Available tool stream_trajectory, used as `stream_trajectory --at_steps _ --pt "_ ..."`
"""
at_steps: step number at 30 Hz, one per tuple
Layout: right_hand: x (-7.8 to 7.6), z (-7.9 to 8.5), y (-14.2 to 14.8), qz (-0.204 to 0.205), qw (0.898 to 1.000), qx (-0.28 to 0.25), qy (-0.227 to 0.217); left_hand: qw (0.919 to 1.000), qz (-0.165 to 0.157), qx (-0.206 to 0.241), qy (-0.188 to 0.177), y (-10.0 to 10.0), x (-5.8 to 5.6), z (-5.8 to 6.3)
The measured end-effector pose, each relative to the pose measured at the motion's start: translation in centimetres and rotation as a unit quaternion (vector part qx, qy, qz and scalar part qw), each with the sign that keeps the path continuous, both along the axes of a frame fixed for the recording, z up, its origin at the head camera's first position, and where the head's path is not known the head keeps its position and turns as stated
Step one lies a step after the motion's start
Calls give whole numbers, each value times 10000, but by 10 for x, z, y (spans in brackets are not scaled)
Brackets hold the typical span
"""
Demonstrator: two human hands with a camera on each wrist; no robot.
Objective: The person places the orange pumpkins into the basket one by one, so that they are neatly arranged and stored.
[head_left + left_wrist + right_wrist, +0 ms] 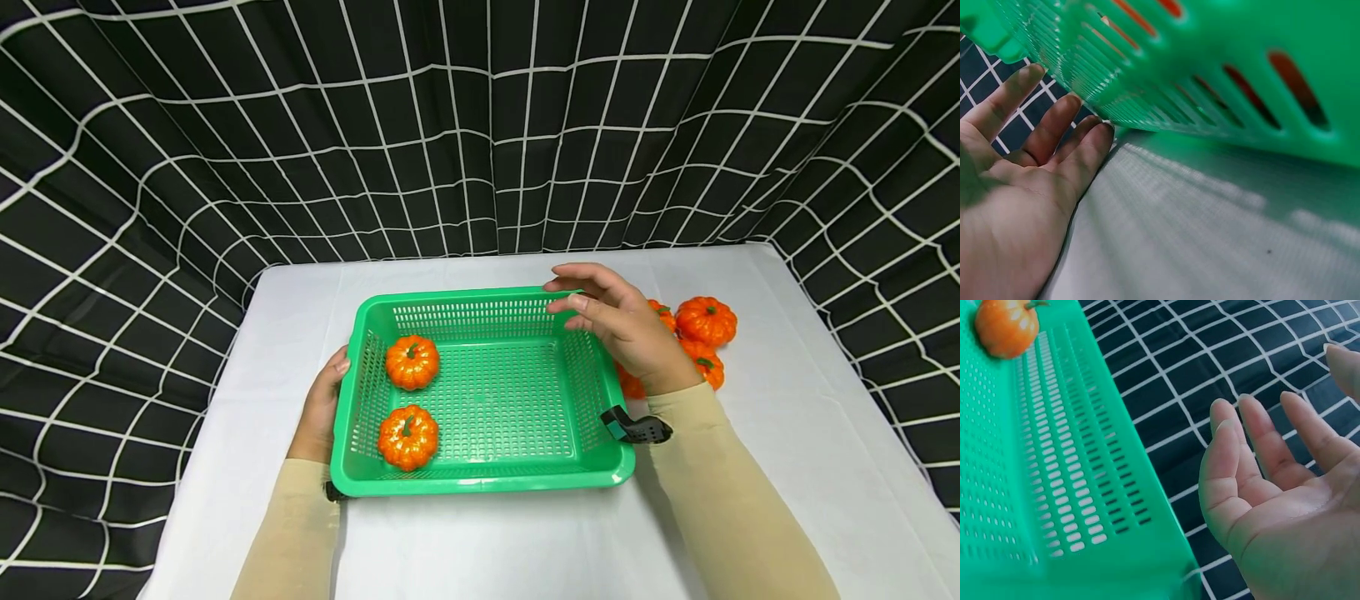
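Left hand (322, 408) touching perforated green basket (480, 482); glossy ribbed pumpkins (412, 363) inside.

The basket (498, 400) was viewed forward-down from the head — and, at close range, from either end by wrist cameras.

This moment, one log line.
left hand: touching green plastic basket, left side | right hand: empty, by basket's right end | in basket: two orange pumpkins | table, right: more pumpkins

Basket (480, 482): free room over middle and right; two pumpkins (407, 439) obstruct left end; walls bar low sideways entry.
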State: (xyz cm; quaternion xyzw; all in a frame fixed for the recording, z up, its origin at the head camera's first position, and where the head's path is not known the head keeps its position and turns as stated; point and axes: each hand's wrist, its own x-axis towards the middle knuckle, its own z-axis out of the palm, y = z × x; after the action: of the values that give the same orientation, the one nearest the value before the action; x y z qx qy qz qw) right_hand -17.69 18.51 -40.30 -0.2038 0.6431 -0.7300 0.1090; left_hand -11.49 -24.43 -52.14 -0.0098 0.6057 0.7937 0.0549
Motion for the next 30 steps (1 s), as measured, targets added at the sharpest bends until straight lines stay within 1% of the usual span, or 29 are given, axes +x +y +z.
stream_trajectory --at_steps 9,12,19,23,30 --pt "1 3 19 -157 9999 23 43 10000 -70 -26 9 -1 1 0" --pt "1 2 26 -216 9998 -54 15 9999 -104 -2 5 -2 2 0" --pt "2 -1 44 -496 9987 -60 -118 9999 -97 84 21 -2 1 0" --pt "3 -2 53 -634 9976 -151 -223 9999 -117 76 33 -1 0 0" --pt "6 -2 68 -809 9965 -75 -204 9999 -110 36 28 -1 1 0"
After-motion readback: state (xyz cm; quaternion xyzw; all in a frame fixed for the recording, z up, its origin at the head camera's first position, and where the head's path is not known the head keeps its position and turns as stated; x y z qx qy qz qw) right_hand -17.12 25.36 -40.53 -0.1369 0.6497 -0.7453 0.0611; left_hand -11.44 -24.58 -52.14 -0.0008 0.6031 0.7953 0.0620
